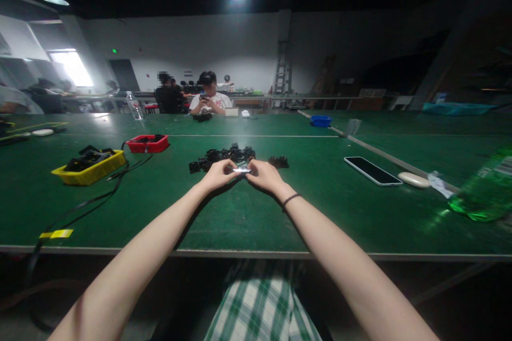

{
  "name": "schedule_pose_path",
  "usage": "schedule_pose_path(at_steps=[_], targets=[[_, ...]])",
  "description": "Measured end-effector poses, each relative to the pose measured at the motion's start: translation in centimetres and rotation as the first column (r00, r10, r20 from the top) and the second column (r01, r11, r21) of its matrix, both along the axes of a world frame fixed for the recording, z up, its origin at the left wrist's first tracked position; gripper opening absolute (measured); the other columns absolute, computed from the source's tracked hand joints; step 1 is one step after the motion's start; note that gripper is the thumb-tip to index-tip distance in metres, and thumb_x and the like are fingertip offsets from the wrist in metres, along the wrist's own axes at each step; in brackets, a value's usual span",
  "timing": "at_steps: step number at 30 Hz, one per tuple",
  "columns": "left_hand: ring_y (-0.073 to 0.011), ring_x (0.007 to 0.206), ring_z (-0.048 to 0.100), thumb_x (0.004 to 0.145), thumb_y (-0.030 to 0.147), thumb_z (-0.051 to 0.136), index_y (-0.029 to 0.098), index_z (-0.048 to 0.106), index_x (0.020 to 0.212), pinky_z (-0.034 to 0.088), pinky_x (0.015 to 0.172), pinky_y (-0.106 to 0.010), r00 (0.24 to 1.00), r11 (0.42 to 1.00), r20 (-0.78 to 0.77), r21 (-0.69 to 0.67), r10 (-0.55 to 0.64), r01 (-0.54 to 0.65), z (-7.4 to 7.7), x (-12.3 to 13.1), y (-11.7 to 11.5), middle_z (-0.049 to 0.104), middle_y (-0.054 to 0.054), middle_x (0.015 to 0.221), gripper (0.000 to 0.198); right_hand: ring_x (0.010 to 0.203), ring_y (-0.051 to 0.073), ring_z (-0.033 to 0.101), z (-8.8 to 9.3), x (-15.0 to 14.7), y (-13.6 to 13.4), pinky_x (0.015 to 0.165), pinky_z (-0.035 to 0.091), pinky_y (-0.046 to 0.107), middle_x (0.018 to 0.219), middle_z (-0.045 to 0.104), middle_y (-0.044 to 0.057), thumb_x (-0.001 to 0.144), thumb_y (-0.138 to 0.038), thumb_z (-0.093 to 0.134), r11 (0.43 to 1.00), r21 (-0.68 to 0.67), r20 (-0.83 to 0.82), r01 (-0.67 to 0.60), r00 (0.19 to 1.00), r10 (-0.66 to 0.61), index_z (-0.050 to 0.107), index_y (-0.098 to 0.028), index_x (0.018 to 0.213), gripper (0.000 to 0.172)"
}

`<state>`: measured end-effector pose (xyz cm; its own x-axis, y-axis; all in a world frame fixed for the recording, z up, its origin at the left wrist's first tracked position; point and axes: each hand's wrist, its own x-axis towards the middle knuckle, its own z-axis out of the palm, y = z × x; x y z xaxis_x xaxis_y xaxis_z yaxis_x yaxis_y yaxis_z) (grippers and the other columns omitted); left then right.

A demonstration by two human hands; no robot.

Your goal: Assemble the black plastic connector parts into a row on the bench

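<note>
Between the fingertips of both hands is a small, shiny, silvery flat piece (241,170); its exact kind is too small to tell. My left hand (219,175) pinches its left end, and my right hand (265,175) grips the right end. The two hands are close together, low over the green table. Just beyond them lies a loose pile of small black plastic parts (224,155), partly covered by the fingers. A further cluster of black parts (279,161) sits right of my right hand.
Left are a yellow bin (90,169) and a red bin (148,144) with black parts, plus black cables (116,184). To the right lie a phone (373,171), a pale oval object (415,180) and a green bottle (486,192). A blue bin (321,121) and a seated person (210,101) are farther off.
</note>
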<state>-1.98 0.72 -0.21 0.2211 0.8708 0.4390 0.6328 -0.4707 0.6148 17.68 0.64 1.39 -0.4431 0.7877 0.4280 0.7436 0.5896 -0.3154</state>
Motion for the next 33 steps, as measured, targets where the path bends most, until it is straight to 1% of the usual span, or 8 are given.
schedule_pose_path(at_steps=[3, 6, 10, 14, 18, 23, 28, 33], targets=[[-0.0153, 0.063, 0.057, 0.078, 0.045, 0.059, 0.016, 0.063, 0.079, 0.044, 0.061, -0.026, 1.000, 1.000, 0.001, -0.011, 0.008, -0.008, 0.04, 0.06, -0.01, 0.064, -0.001, 0.068, 0.029, 0.071, 0.016, 0.057, -0.02, 0.00, 0.02, 0.060, 0.035, 0.023, 0.081, 0.067, 0.004, 0.080, -0.024, 0.061, 1.000, 0.005, 0.007, 0.005, 1.000, -0.005, 0.062, -0.018, 0.084, 0.008], [-0.0155, 0.064, 0.057, 0.081, 0.043, 0.054, 0.016, 0.064, 0.080, 0.044, 0.062, -0.026, 1.000, 1.000, -0.014, -0.002, 0.024, -0.024, 0.07, 0.07, 0.04, 0.065, -0.002, 0.071, 0.029, 0.071, 0.016, 0.057, -0.07, 0.03, 0.08, 0.061, 0.035, 0.023, 0.081, 0.067, 0.004, 0.079, -0.023, 0.061, 1.000, 0.008, 0.000, -0.003, 1.000, 0.003, 0.062, -0.018, 0.083, 0.007], [-0.0161, 0.066, 0.058, 0.081, 0.039, 0.053, 0.016, 0.064, 0.079, 0.046, 0.064, -0.027, 0.998, 0.999, -0.046, 0.023, 0.033, -0.032, 0.08, 0.01, 0.09, 0.066, -0.003, 0.074, 0.025, 0.070, 0.016, 0.057, -0.08, 0.05, 0.07, 0.060, 0.034, 0.023, 0.081, 0.067, 0.004, 0.078, -0.023, 0.061, 1.000, 0.006, -0.006, -0.010, 1.000, 0.010, 0.062, -0.018, 0.083, 0.007], [-0.0167, 0.067, 0.061, 0.081, 0.039, 0.055, 0.016, 0.063, 0.083, 0.048, 0.067, -0.028, 0.999, 1.000, -0.039, 0.007, 0.030, -0.030, 0.07, 0.01, 0.02, 0.067, -0.002, 0.075, 0.024, 0.070, 0.016, 0.056, -0.01, 0.03, -0.04, 0.060, 0.034, 0.023, 0.081, 0.067, 0.004, 0.078, -0.023, 0.061, 1.000, -0.001, -0.001, -0.005, 1.000, 0.005, 0.062, -0.018, 0.084, 0.008], [-0.0180, 0.075, 0.066, 0.080, 0.035, 0.057, 0.017, 0.062, 0.091, 0.052, 0.073, -0.030, 1.000, 1.000, 0.020, -0.022, -0.012, 0.012, -0.03, 0.03, 0.06, 0.071, -0.004, 0.088, 0.023, 0.070, 0.016, 0.056, -0.09, 0.02, -0.02, 0.060, 0.033, 0.023, 0.081, 0.067, 0.004, 0.078, -0.024, 0.061, 1.000, 0.011, 0.000, -0.006, 1.000, 0.006, 0.062, -0.018, 0.083, 0.008], [-0.0207, 0.087, 0.068, 0.079, 0.035, 0.058, 0.016, 0.063, 0.099, 0.053, 0.084, -0.035, 0.996, 0.997, 0.065, -0.050, -0.062, 0.065, -0.12, -0.03, 0.21, 0.071, -0.008, 0.103, 0.029, 0.070, 0.016, 0.055, -0.23, 0.05, 0.13, 0.061, 0.033, 0.023, 0.081, 0.066, 0.004, 0.078, -0.024, 0.062, 1.000, 0.011, -0.007, -0.017, 1.000, 0.017, 0.062, -0.018, 0.083, 0.008], [-0.0229, 0.092, 0.068, 0.078, 0.034, 0.059, 0.015, 0.065, 0.104, 0.052, 0.090, -0.038, 0.995, 0.995, 0.066, -0.062, -0.080, 0.084, 0.04, -0.04, 0.14, 0.070, -0.009, 0.108, 0.033, 0.068, 0.014, 0.054, -0.21, 0.02, 0.05, 0.060, 0.032, 0.023, 0.080, 0.066, 0.004, 0.080, -0.029, 0.062, 1.000, 0.012, -0.001, -0.020, 1.000, 0.020, 0.062, -0.017, 0.083, 0.012], [-0.0223, 0.093, 0.068, 0.079, 0.034, 0.058, 0.015, 0.066, 0.105, 0.052, 0.090, -0.036, 0.995, 0.993, 0.048, -0.078, -0.083, 0.086, 0.16, -0.02, 0.05, 0.071, -0.009, 0.108, 0.033, 0.066, 0.013, 0.052, -0.02, -0.02, -0.25, 0.060, 0.031, 0.023, 0.077, 0.065, 0.003, 0.082, -0.035, 0.062, 1.000, 0.007, -0.017, -0.021, 1.000, 0.021, 0.061, -0.017, 0.080, 0.018]])
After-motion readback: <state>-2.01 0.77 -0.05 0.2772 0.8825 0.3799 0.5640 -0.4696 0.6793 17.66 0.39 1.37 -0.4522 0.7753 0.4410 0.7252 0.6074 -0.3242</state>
